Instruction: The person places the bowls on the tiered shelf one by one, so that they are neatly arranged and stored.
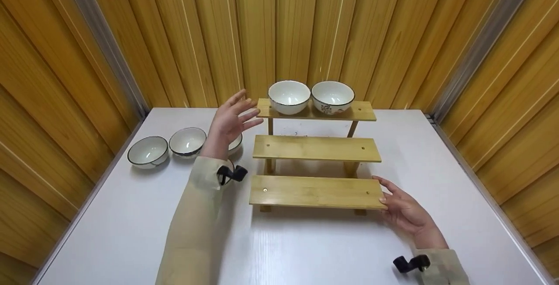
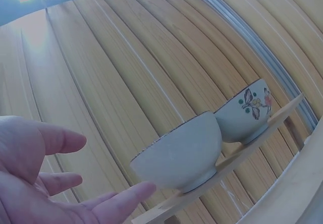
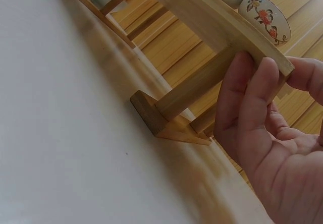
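Observation:
A three-tier wooden shelf (image 1: 316,149) stands on the white table, with two white bowls on its top board: a left bowl (image 1: 289,97) and a right bowl (image 1: 333,97) with a floral pattern. My left hand (image 1: 231,119) is beside the left end of the top board, fingers spread and holding nothing. In the left wrist view its fingers are near the closer bowl (image 2: 179,151), apart from it. My right hand (image 1: 404,208) grips the right end of the lowest board; the right wrist view shows fingers (image 3: 257,93) under the board's edge.
On the table to the left sit two more bowls, one farther left (image 1: 148,152) and one beside it (image 1: 188,142). A third bowl (image 1: 236,144) is partly hidden behind my left wrist. Wood-panelled walls (image 1: 253,36) enclose the table (image 1: 297,250) at the back and sides.

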A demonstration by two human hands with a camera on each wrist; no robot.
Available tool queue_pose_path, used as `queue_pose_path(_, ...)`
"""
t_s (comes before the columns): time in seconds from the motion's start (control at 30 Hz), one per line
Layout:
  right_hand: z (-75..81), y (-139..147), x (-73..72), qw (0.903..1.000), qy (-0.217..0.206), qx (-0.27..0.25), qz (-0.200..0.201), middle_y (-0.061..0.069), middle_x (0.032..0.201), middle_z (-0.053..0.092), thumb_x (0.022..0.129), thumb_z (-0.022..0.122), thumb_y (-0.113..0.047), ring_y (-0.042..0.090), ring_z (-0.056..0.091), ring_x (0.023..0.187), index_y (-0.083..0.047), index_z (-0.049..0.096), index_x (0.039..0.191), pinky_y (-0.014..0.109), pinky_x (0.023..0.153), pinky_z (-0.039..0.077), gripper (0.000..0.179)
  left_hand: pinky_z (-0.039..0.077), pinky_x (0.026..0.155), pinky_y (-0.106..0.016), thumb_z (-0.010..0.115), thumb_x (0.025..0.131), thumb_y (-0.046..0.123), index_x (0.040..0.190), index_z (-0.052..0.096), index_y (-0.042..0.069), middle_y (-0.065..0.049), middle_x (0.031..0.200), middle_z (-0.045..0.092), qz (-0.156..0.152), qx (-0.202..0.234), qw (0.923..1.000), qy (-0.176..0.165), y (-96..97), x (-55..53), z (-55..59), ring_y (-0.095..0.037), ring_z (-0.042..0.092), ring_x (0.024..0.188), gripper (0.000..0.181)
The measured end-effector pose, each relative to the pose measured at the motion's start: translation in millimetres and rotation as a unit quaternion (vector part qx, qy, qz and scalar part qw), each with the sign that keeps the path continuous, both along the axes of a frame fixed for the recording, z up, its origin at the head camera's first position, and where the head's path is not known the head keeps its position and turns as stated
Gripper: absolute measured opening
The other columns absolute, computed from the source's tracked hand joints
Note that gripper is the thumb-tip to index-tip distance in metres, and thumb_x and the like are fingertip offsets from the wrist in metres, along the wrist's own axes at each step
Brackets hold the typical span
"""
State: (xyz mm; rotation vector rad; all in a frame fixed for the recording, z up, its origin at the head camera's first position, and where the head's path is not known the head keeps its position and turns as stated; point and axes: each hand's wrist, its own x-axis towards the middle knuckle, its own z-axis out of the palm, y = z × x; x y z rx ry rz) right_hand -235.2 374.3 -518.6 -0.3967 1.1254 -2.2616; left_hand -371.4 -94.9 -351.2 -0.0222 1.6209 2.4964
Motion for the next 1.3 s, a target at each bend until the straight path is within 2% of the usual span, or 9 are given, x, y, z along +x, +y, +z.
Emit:
queue_pose_path(0.17, -0.5, 0, 0.0, 0.9999, -0.008, -0.008, 0.005, 0.001, 0.142, 0.056, 0.106, 0.019, 0.011, 0.016, 0.068, 0.113, -0.026, 0.037, 0.157, 0.022, 0.088, 0.063, 0.066, 0.065, 0.090, -0.039, 0.048, 0.108, 0.010, 0.161, 0.032, 0.018, -0.021, 0.151, 0.045, -0.010, 0.028, 0.9990, 0.032, -17.5, 26.0, -2.3, -0.035, 0.058, 0.128, 0.056)
queue_pose_path(0.33, -0.4, 0, -0.6, 0.9999, -0.006, -0.009, 0.005, 0.001, 0.142, 0.057, 0.106, 0.020, 0.011, 0.016, 0.068, 0.113, -0.026, 0.035, 0.157, 0.022, 0.088, 0.062, 0.065, 0.065, 0.092, -0.039, 0.046, 0.108, 0.008, 0.156, 0.037, 0.013, -0.015, 0.135, 0.058, 0.000, 0.036, 0.9980, 0.052, -38.2, 49.9, -8.7, -0.029, 0.065, 0.120, 0.049)
queue_pose_path(0.5, -1.8, 1, -0.9, 0.9998, 0.004, -0.014, 0.012, 0.002, 0.142, 0.055, 0.105, 0.018, 0.011, 0.016, 0.067, 0.112, -0.026, 0.037, 0.156, 0.022, 0.088, 0.062, 0.066, 0.064, 0.094, -0.039, 0.045, 0.109, 0.009, 0.150, 0.041, 0.012, -0.007, 0.123, 0.067, 0.021, 0.033, 0.9973, 0.063, -58.2, 67.5, -22.2, -0.024, 0.068, 0.117, 0.042)
queue_pose_path(0.7, -1.8, 0, -0.5, 0.9999, 0.006, -0.009, 0.007, 0.001, 0.141, 0.054, 0.105, 0.019, 0.011, 0.015, 0.066, 0.111, -0.025, 0.036, 0.157, 0.020, 0.085, 0.061, 0.066, 0.064, 0.094, -0.037, 0.043, 0.110, 0.009, 0.146, 0.045, 0.011, -0.003, 0.119, 0.070, 0.038, 0.006, 0.9975, 0.059, -78.4, 85.4, -42.3, -0.021, 0.070, 0.115, 0.037)
queue_pose_path(0.87, -1.5, -1, -0.4, 1.0000, -0.002, 0.005, -0.005, 0.000, 0.140, 0.054, 0.105, 0.022, 0.011, 0.014, 0.067, 0.110, -0.026, 0.037, 0.157, 0.020, 0.084, 0.061, 0.066, 0.064, 0.095, -0.037, 0.048, 0.109, 0.011, 0.141, 0.049, 0.012, -0.001, 0.116, 0.072, 0.058, -0.019, 0.9974, 0.040, -93.8, 95.9, -57.7, -0.020, 0.070, 0.115, 0.031)
queue_pose_path(1.03, -1.4, -1, -1.0, 1.0000, 0.006, 0.007, 0.001, 0.000, 0.139, 0.054, 0.105, 0.022, 0.011, 0.014, 0.068, 0.108, -0.027, 0.037, 0.157, 0.019, 0.083, 0.061, 0.066, 0.063, 0.096, -0.036, 0.050, 0.109, 0.014, 0.140, 0.047, 0.012, 0.003, 0.116, 0.074, 0.085, -0.053, 0.9949, 0.016, -109.1, 103.4, -69.0, -0.017, 0.070, 0.117, 0.032)
queue_pose_path(1.3, -1.4, 1, -1.0, 0.9999, 0.005, -0.001, 0.010, 0.002, 0.139, 0.056, 0.106, 0.021, 0.010, 0.015, 0.069, 0.110, -0.025, 0.036, 0.156, 0.021, 0.085, 0.062, 0.063, 0.064, 0.093, -0.034, 0.051, 0.109, 0.020, 0.139, 0.049, 0.014, 0.008, 0.116, 0.071, 0.119, -0.115, 0.9860, -0.020, -130.2, 107.7, -85.5, -0.009, 0.070, 0.110, 0.030)
